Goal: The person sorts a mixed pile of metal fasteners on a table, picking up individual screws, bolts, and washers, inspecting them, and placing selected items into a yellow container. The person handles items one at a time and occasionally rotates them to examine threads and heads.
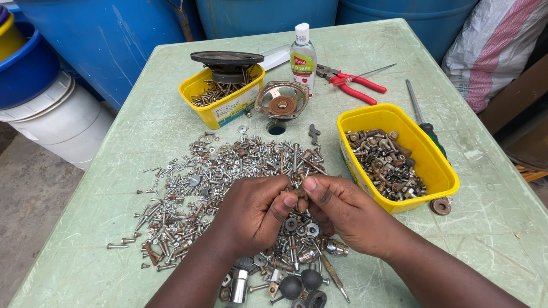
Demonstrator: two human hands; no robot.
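Overhead, head view: left hand (254,212) and right hand (348,211) meet above the pile of screws and washers (228,171) on the green worktop (142,131), both grips pinched shut on one small metal fastener (296,193), just left of the yellow tub of rusty nuts (434,165).

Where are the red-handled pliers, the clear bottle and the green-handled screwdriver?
red-handled pliers (358,85), head view, on the red handles.
clear bottle (303,61), head view, on its label.
green-handled screwdriver (434,137), head view, on the green handle.
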